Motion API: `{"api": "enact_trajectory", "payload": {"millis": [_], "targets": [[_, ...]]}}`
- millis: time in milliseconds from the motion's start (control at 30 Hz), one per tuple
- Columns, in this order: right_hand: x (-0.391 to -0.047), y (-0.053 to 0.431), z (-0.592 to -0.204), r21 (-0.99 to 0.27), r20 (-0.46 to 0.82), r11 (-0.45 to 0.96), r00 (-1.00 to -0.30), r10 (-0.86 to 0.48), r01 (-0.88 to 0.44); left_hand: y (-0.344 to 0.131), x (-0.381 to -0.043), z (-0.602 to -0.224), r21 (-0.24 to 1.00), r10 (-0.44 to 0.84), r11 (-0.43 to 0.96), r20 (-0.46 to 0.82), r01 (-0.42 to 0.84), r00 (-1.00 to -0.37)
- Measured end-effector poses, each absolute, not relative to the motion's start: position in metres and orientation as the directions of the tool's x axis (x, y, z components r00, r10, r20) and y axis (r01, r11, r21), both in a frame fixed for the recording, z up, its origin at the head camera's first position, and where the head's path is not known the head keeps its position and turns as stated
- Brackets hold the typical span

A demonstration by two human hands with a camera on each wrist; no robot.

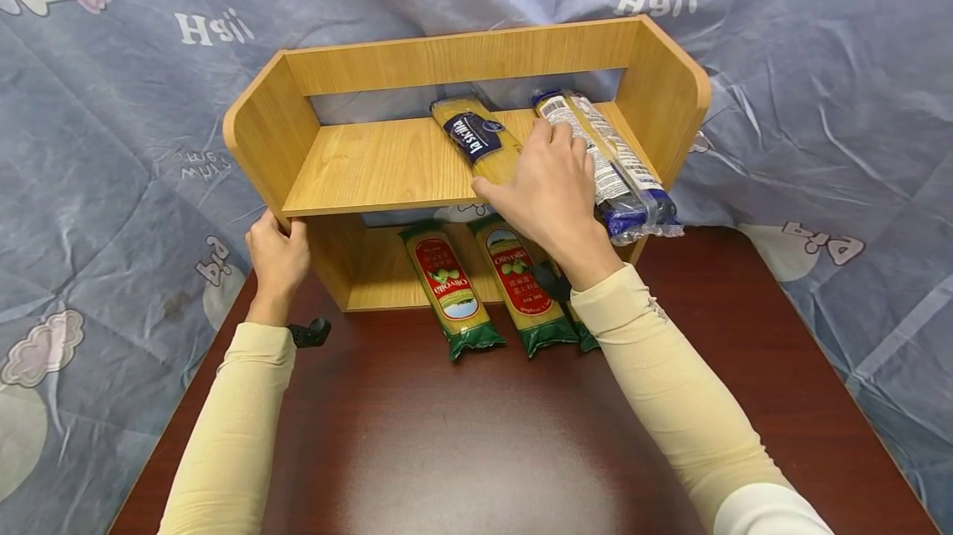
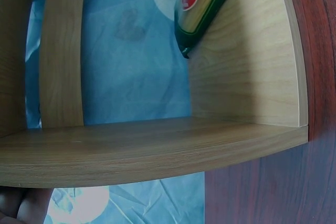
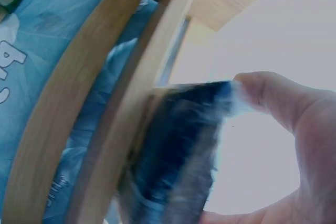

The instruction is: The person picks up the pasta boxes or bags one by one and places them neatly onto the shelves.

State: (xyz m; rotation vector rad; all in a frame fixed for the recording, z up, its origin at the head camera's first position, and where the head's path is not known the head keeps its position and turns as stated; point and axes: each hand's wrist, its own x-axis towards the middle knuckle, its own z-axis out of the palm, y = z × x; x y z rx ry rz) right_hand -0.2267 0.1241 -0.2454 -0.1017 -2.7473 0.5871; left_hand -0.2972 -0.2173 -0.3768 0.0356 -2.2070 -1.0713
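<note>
My left hand grips the front edge of the left side panel of a two-tier wooden shelf; its fingers show at the panel's outer side in the left wrist view. On the upper board, my right hand spans a blue-labelled pasta packet, thumb on its left and fingers on its right. The packet's near end is hidden under that hand in the head view. In the right wrist view, a blurred dark blue packet end lies between thumb and fingers. Beside the hand, another pasta packet slants over the board's front edge.
Below, green-ended pasta packets lean out of the lower tier onto the dark red-brown table; a further one is mostly hidden behind the right forearm. A printed blue-grey cloth hangs behind the shelf.
</note>
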Motion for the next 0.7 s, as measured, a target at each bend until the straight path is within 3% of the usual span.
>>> {"api": "enact_trajectory", "payload": {"millis": [700], "targets": [[-0.157, 0.159, -0.251, -0.461, 0.340, 0.836, -0.929, -0.144, -0.298, -0.216, -0.295, -0.374, 0.708, -0.300, 0.663, 0.550, 0.244, -0.779]]}}
